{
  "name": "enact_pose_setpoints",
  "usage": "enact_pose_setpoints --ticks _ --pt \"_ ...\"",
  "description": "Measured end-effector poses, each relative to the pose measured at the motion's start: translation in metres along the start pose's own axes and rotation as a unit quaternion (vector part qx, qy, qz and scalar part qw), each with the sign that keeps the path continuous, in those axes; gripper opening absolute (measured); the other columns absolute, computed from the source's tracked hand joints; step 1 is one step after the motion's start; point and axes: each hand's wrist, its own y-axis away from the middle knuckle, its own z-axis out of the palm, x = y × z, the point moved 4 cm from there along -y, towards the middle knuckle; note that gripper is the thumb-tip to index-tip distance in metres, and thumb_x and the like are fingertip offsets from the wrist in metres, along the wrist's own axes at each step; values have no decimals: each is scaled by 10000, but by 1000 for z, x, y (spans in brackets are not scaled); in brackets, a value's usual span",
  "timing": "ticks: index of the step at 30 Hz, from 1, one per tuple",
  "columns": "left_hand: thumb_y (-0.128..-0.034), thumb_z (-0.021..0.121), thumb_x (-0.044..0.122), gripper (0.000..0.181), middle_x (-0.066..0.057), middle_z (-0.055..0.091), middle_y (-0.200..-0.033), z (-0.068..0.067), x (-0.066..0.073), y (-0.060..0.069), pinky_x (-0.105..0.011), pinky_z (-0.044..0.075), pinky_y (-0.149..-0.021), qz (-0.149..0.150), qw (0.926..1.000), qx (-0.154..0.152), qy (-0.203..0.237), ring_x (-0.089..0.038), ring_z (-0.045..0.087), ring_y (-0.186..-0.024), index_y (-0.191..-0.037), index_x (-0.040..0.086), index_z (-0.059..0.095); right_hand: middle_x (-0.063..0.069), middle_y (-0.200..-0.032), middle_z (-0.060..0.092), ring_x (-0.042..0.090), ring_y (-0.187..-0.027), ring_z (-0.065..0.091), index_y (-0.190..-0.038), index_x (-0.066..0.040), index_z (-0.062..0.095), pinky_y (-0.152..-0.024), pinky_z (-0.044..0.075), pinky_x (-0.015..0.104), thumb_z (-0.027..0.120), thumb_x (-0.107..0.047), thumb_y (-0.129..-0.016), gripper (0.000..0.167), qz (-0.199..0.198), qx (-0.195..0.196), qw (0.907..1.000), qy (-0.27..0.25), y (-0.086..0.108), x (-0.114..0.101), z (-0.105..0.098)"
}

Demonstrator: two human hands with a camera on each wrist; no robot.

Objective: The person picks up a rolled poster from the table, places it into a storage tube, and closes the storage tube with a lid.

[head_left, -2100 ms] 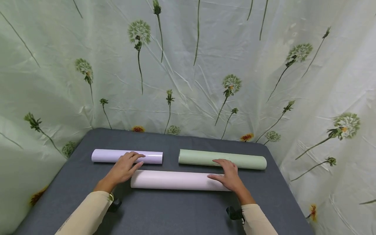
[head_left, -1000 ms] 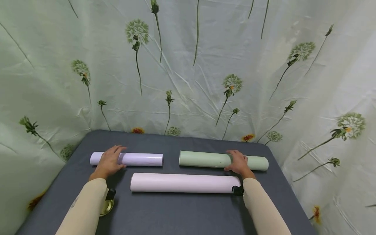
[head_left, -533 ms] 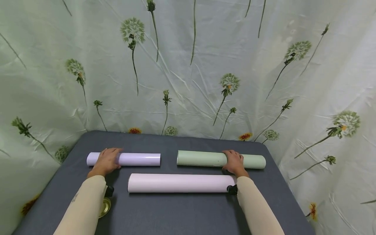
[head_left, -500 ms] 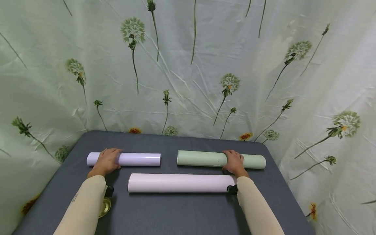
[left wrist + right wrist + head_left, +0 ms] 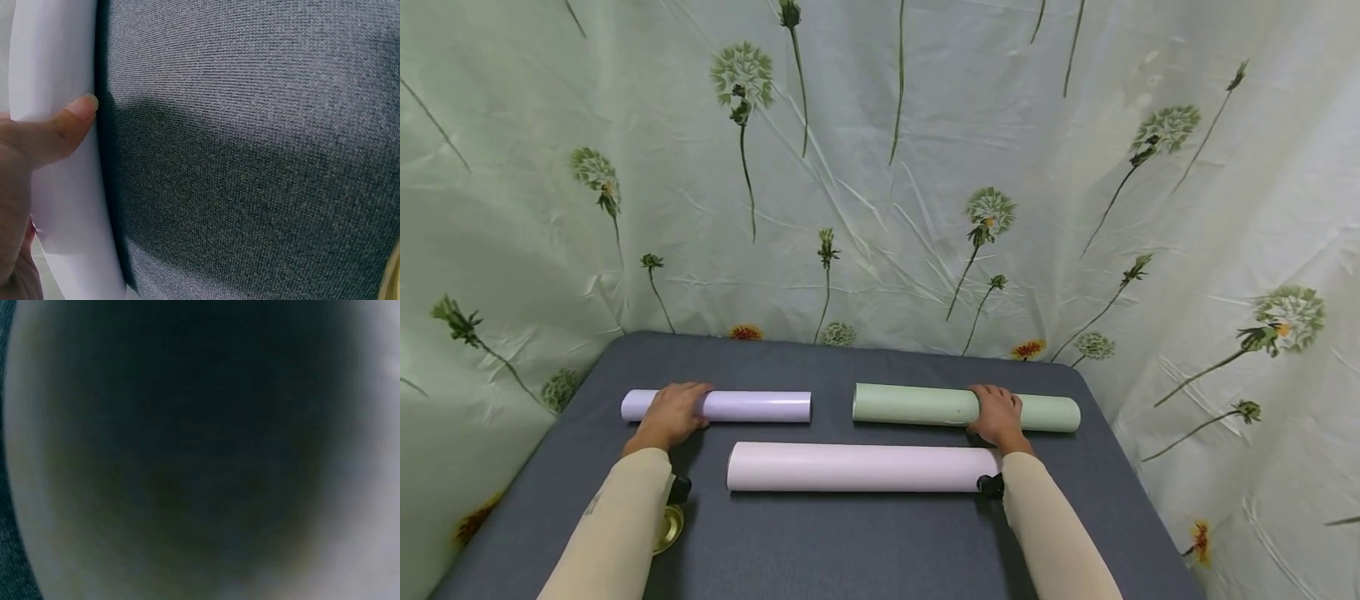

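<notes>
While the left hand (image 5: 672, 417) held the purple roll (image 5: 756, 406) left of its middle, the right hand (image 5: 997, 414) gripped the green roll (image 5: 917, 405) a bit right of its middle. Left fingers: curled over the far side, thumb on the near side; left wrist view agreed. Right fingers: wrapped over the top, thumb at the near side, per head view; right wrist view was too dark and blurred to help. 3 rolls total, all lying on the grey table (image 5: 850, 550): purple back left, green back right, gap between, pink roll (image 5: 857, 467) in front, apart from those 2. No hand gripped the pink roll; the right wrist camera (image 5: 990, 486) overlapped its right end, contact unclear. Progress, my read: early. Grips looked done on 2 of 3 rolls; none was visibly off the table, so any lift or shift from there wasn't done. Pink was left unheld.
</notes>
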Motion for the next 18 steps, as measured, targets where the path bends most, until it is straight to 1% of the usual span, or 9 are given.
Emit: enact_pose_setpoints --ticks 4,9,14,18 --pt "-720 810 64 485 -267 622 -1137 0 1 -1 -601 393 -922 33 10000 34 -17 -477 556 -1058 -1149 -34 605 215 -1372 479 443 -1289 356 -1343 -74 529 -1046 193 626 847 -121 -714 707 27 74 9999 -66 0 1 1" --pt "-733 803 68 470 -266 624 -1135 0 1 -1 -607 393 -922 -6 10000 -7 -87 -480 557 -1056 -1150 -32 610 212 -1370 480 439 -1291 353 -1335 -72 533 -1051 184 619 856 -117 -703 712 39 125 9999 -71 0 2 2" --pt "-727 808 68 467 -263 628 -1121 0 1 -1 -620 389 -913 -29 9999 -38 -120 -485 557 -1052 -1142 -23 616 216 -1378 461 444 -1301 335 -1349 -71 512 -1058 171 623 851 -125 -718 718 28 84 10000 -26 -1 2 4" --pt "-735 804 69 469 -262 625 -1140 1 0 -3 -632 377 -921 -11 10000 -55 -76 -487 551 -1071 -1156 -18 617 216 -1382 449 444 -1307 324 -1362 -78 499 -1063 164 621 848 -138 -727 727 6 76 10000 38 -1 3 6"
